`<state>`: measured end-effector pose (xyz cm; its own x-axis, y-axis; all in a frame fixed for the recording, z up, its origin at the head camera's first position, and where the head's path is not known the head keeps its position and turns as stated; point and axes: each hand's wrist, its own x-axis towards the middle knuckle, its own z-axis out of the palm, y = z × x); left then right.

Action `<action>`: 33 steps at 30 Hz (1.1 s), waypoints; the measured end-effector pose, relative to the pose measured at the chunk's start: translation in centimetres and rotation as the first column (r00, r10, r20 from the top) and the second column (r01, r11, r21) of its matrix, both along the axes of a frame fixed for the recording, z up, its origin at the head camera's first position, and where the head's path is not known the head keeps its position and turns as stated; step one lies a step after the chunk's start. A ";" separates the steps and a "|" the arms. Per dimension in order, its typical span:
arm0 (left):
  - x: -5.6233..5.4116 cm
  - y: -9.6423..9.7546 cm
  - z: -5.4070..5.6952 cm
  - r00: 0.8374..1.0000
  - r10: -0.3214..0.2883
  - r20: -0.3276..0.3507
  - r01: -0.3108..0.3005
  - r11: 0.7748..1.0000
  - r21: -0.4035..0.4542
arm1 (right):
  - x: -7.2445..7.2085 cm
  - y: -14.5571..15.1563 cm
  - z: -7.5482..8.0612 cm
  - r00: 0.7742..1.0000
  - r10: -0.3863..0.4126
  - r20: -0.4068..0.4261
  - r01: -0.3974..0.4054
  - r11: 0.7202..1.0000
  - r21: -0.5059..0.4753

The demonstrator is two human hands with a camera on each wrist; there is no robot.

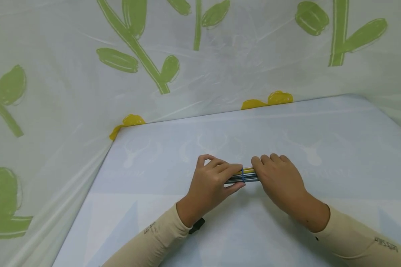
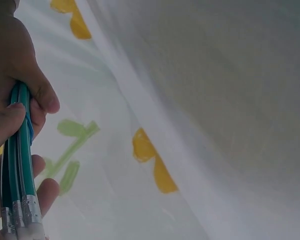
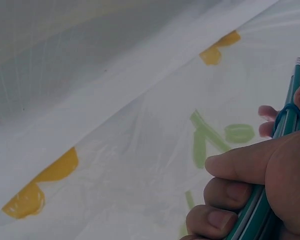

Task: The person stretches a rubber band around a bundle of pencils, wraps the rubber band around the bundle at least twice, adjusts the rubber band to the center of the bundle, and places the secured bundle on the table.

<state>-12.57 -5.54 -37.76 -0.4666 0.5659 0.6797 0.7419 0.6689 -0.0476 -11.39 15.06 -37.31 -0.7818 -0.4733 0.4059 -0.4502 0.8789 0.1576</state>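
Note:
A bundle of pencils (image 1: 252, 176) lies lengthwise between the two hands, held up over the table, with a blue rubber band (image 1: 243, 175) around it. Green and silver stripes run along the pencils (image 2: 24, 155), and metal ferrules (image 2: 32, 207) with whitish erasers show at one end. Yellow shows on one pencil in the head view. My left hand (image 1: 210, 180) pinches the bundle, its thumb and a finger close to the band. Around the other part, my right hand (image 1: 282, 181) curls its fingers, hiding that end in the head view.
Below the hands is a table (image 1: 147, 218) under a pale blue and white cloth with faint deer-head prints. Behind it hangs a whitish curtain (image 1: 70, 92) with green leaves and yellow shapes. A small black object (image 1: 196, 225) shows beside the left wrist.

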 end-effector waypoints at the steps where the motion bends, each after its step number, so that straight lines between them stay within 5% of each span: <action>1: 0.1 0.0 0.0 1.000 0.003 -0.003 -0.003 1.000 0.003 | 0.0 -0.1 0.0 1.000 0.000 0.001 0.000 1.000 -0.001; 33: 0.6 0.1 0.3 1.000 -0.011 -0.005 0.011 1.000 -0.010 | 0.3 -0.4 0.2 1.000 0.022 -0.014 -0.022 1.000 -0.018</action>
<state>-12.01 -5.44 -37.42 -0.4565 0.5779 0.6765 0.7491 0.6599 -0.0583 -11.06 14.66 -37.07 -0.7655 -0.4829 0.4252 -0.4676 0.8715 0.1478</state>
